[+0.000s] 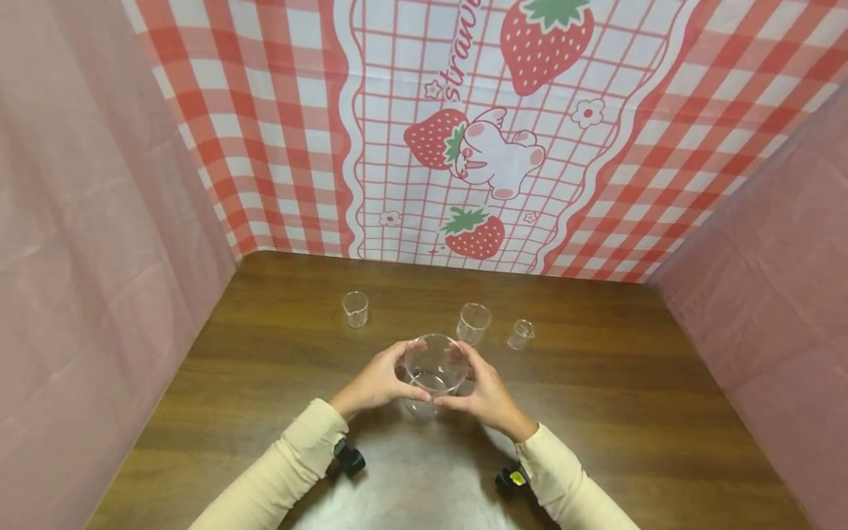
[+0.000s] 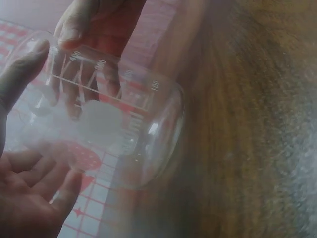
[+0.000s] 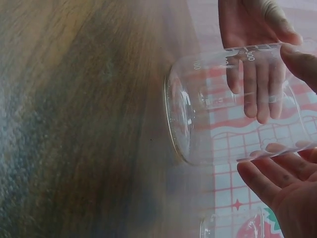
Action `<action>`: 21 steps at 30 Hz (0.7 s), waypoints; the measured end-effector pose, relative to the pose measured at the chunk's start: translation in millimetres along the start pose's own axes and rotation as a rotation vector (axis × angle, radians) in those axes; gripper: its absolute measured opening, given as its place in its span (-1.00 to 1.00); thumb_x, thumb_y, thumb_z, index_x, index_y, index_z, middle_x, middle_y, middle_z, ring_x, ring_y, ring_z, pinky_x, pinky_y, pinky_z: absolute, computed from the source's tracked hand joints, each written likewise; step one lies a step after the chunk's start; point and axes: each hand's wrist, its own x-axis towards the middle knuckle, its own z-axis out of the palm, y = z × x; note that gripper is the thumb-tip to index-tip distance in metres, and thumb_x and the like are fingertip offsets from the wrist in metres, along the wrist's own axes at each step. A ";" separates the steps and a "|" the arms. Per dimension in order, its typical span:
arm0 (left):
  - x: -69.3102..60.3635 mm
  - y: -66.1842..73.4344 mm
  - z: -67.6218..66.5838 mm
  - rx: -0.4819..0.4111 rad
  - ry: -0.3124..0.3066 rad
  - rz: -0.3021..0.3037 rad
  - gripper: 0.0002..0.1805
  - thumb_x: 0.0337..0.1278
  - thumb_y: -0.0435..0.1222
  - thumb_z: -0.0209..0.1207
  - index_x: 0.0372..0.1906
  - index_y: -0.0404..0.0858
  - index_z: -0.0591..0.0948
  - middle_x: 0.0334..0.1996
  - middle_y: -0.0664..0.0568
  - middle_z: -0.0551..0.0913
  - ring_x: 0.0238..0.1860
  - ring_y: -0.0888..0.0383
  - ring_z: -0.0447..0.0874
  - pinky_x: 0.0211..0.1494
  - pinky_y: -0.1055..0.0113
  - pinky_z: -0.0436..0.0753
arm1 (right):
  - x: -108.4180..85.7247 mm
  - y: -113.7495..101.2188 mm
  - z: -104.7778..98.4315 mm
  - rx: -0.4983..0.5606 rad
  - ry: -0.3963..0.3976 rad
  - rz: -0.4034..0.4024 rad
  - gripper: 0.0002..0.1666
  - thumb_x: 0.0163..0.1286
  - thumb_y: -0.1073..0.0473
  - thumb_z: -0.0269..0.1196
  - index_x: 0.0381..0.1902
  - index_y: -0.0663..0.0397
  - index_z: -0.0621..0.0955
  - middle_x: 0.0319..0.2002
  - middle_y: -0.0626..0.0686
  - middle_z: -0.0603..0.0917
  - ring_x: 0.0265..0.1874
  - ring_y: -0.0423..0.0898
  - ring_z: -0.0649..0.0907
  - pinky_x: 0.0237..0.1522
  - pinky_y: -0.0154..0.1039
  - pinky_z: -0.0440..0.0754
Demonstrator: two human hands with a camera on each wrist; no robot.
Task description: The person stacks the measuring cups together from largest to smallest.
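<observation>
Together, left grip (image 1: 383, 380) and right grip (image 1: 487, 391) flank the large beaker (image 1: 433, 377).

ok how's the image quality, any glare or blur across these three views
Head: fairly clear, with a pale glare patch on the wooden table near the bottom edge; left wrist: hazy and soft, the large beaker looks milky, though some of its markings can be read; right wrist: somewhat less hazy, bright glints near the beaker's base, wood grain soft and indistinct.
</observation>
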 end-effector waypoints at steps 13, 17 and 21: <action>1.9 -6.5 -1.4 -0.001 -0.024 -0.004 -0.09 -0.29 -0.20 0.54 0.29 -0.36 0.41 0.25 -0.19 0.53 0.12 -0.09 0.59 0.21 0.10 0.61 | -0.4 -0.2 1.1 0.010 -0.017 0.000 0.08 -0.15 0.26 0.60 0.32 0.35 0.32 0.12 0.34 0.59 0.11 0.25 0.59 0.04 0.11 0.68; 2.5 -7.2 -1.2 -0.039 -0.029 -0.015 -0.11 -0.28 -0.23 0.54 0.28 -0.36 0.41 0.25 -0.18 0.53 0.15 -0.09 0.59 0.26 0.07 0.59 | -0.7 2.6 1.8 -0.011 -0.001 -0.045 0.09 -0.18 0.26 0.60 0.31 0.35 0.32 0.12 0.33 0.59 0.09 0.24 0.60 -0.01 0.05 0.71; 2.9 -7.8 0.5 -0.060 -0.036 -0.017 -0.12 -0.27 -0.25 0.54 0.27 -0.37 0.41 0.25 -0.20 0.52 0.19 -0.11 0.57 0.30 0.03 0.57 | -2.2 8.8 0.5 -0.031 0.008 -0.097 0.11 -0.20 0.17 0.61 0.30 0.32 0.31 0.10 0.32 0.59 0.09 0.15 0.61 -0.05 -0.04 0.73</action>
